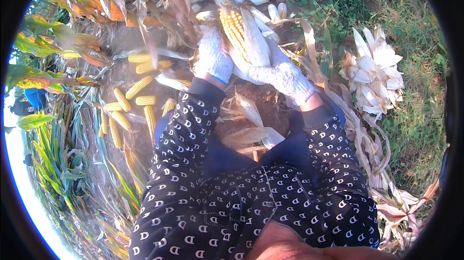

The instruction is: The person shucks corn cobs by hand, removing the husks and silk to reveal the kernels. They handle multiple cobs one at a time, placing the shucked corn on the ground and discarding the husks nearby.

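Left hand (213, 57) and right hand (286, 75) hold a part-husked corn cob (236, 30) in closed grip over soil (265, 99) — dry leaves (147, 32) hang left, partly hiding yellow cobs (139, 87); a husk clump (374, 74) lies right.

The ear of corn (235, 31) is partly husked: rows of plump yellow kernels, some more orange, show along its left side. Pale, dry, cream-coloured husk (259, 43) wraps its right side in a broad, slightly curved sheet, and whitish husk also shows at the upper end. The ear slants from upper left to lower right, kernels facing up, held between the gloved left hand (213, 55) and right hand (284, 74). Its lower end narrows into the husk.
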Tool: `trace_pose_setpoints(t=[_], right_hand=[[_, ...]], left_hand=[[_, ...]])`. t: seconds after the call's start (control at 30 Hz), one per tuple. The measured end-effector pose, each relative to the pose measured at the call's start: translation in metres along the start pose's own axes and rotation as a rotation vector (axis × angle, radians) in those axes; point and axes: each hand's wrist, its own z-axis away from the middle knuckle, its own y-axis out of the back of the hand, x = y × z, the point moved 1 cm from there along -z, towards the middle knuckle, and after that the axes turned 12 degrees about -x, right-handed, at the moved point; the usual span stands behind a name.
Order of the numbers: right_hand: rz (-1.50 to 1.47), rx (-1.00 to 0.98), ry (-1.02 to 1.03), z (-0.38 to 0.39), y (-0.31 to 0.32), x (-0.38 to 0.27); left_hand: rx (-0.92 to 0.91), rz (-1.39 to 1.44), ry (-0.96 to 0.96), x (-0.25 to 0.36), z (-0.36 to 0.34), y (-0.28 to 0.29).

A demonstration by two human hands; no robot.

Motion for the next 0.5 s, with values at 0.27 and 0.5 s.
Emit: trace_pose_setpoints(t=[0.27, 0.5], right_hand=[[-1.002, 0.086, -0.100, -0.015, -0.020, 0.036], [-0.888, 0.001, -0.027, -0.010, -0.022, 0.054]], left_hand=[[-0.027, 0.319, 0.155, -0.015, 0.005, -0.045], [-0.446, -0.675, 0.163, -0.049, 0.055, -0.089]])
